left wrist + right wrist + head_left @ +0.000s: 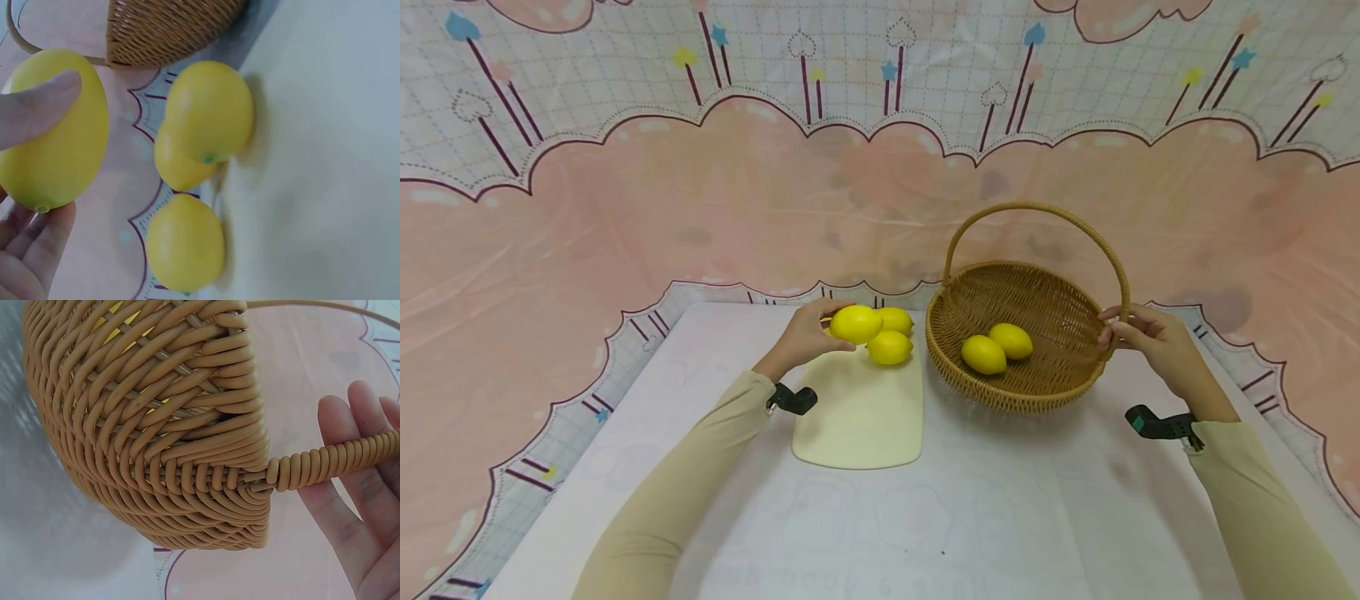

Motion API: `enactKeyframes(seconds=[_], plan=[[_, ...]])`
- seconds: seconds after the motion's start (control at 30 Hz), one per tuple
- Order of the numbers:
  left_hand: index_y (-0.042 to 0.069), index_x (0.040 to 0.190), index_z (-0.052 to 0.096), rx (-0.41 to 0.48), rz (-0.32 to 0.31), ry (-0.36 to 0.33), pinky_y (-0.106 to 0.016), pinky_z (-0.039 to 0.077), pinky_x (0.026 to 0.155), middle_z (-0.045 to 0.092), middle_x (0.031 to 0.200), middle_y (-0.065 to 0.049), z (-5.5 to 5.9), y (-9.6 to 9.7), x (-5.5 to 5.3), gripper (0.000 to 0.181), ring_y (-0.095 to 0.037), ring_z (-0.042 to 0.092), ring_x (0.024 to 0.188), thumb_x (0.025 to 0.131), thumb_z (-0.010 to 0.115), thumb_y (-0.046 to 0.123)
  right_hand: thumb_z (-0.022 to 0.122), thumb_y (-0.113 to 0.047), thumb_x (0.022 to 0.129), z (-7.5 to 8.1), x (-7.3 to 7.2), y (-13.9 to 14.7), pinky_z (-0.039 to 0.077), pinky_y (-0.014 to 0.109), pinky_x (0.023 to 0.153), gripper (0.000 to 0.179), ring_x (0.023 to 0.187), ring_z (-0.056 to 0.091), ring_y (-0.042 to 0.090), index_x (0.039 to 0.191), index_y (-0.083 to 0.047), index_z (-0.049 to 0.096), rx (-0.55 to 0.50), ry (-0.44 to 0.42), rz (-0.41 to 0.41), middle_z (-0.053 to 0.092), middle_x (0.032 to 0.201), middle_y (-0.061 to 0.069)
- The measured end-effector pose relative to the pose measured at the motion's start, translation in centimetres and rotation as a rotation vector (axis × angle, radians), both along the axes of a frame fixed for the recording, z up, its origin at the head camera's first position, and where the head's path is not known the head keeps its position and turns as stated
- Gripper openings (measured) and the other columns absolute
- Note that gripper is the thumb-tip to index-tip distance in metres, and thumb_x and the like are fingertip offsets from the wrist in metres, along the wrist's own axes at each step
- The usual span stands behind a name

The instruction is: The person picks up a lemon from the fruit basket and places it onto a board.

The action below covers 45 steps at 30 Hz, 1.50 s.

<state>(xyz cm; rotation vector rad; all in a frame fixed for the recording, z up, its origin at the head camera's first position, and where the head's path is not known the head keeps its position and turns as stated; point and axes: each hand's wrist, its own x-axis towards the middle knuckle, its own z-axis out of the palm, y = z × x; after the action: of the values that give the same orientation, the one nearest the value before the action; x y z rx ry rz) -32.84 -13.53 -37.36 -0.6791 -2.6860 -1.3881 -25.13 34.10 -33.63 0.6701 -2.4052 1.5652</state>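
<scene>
My left hand [805, 337] grips a yellow lemon [856, 324] between thumb and fingers, above the far end of a cream cutting board [857, 425]. In the left wrist view, three more lemons lie at the board's end, one of them a lemon [209, 112] overlapping another. A round wicker basket [1022, 403] stands to the board's right, its inside facing me, with two lemons [983, 355] in it. At the basket's right side, my right hand [1161, 342] holds the foot of the arched handle [337, 461], fingers and thumb on either side of it.
A white cloth with faint printing covers the table [1000, 517]. Behind it hangs a pink curtain [775, 200] with cloud and candle patterns. The basket's tall handle arches above its rim. Black camera straps [793, 400] sit on both wrists.
</scene>
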Motion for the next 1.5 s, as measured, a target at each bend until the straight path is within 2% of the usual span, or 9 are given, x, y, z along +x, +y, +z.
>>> enactKeyframes(seconds=[0.3, 0.57, 0.73, 0.93, 1.27, 1.5], plan=[[-0.003, 0.132, 0.05, -0.035, 0.065, -0.042, -0.045, 0.044, 0.103, 0.049, 0.135, -0.022, -2.2, -2.0, -0.2, 0.068, -0.038, 0.049, 0.122, 0.071, 0.08, 0.007, 0.047, -0.003, 0.097, 0.0, 0.0, 0.0, 0.054, 0.014, 0.07, 0.018, 0.074, 0.065, 0.003, 0.103, -0.012, 0.062, 0.003, 0.001, -0.007, 0.068, 0.077, -0.007], [-0.004, 0.13, 0.052, -0.018, 0.089, -0.061, -0.045, 0.045, 0.102, 0.053, 0.128, -0.023, -3.9, -3.0, -0.6, 0.066, -0.038, 0.051, 0.12, 0.07, 0.08, 0.004, 0.047, -0.002, 0.097, -0.1, 0.0, 0.0, 0.054, 0.014, 0.071, 0.019, 0.075, 0.064, 0.003, 0.105, -0.009, 0.062, -0.027, 0.006, 0.019, 0.068, 0.078, -0.007], [-0.002, 0.13, 0.052, -0.05, 0.104, -0.084, -0.046, 0.045, 0.102, 0.053, 0.128, -0.023, -4.8, -3.2, -0.7, 0.065, -0.038, 0.051, 0.119, 0.071, 0.079, 0.005, 0.047, -0.003, 0.097, -0.1, 0.1, 0.0, 0.054, 0.013, 0.071, 0.019, 0.075, 0.065, 0.003, 0.104, -0.011, 0.062, -0.012, 0.006, 0.008, 0.069, 0.078, -0.007], [-0.003, 0.131, 0.052, -0.073, 0.106, -0.107, -0.047, 0.045, 0.102, 0.054, 0.128, -0.023, -5.4, -3.1, -0.7, 0.066, -0.038, 0.051, 0.119, 0.072, 0.079, 0.007, 0.047, -0.004, 0.097, 0.0, 0.1, 0.1, 0.054, 0.012, 0.071, 0.018, 0.075, 0.065, 0.002, 0.104, -0.013, 0.061, 0.013, 0.0, -0.015, 0.068, 0.078, -0.007], [-0.002, 0.13, 0.053, -0.108, 0.104, -0.134, -0.046, 0.045, 0.102, 0.055, 0.126, -0.022, -6.3, -3.2, -1.2, 0.067, -0.037, 0.053, 0.118, 0.071, 0.081, 0.01, 0.047, -0.003, 0.097, -0.1, 0.1, 0.1, 0.054, 0.012, 0.071, 0.018, 0.074, 0.065, 0.003, 0.104, -0.012, 0.061, 0.007, 0.003, -0.009, 0.068, 0.077, -0.007], [-0.002, 0.13, 0.053, -0.142, 0.107, -0.136, -0.046, 0.045, 0.102, 0.054, 0.129, -0.023, -6.4, -3.2, -1.3, 0.067, -0.038, 0.053, 0.117, 0.071, 0.081, 0.011, 0.047, -0.002, 0.096, -0.2, -0.1, 0.1, 0.054, 0.012, 0.071, 0.019, 0.074, 0.065, 0.002, 0.104, -0.012, 0.062, -0.006, 0.011, 0.0, 0.069, 0.077, -0.007]])
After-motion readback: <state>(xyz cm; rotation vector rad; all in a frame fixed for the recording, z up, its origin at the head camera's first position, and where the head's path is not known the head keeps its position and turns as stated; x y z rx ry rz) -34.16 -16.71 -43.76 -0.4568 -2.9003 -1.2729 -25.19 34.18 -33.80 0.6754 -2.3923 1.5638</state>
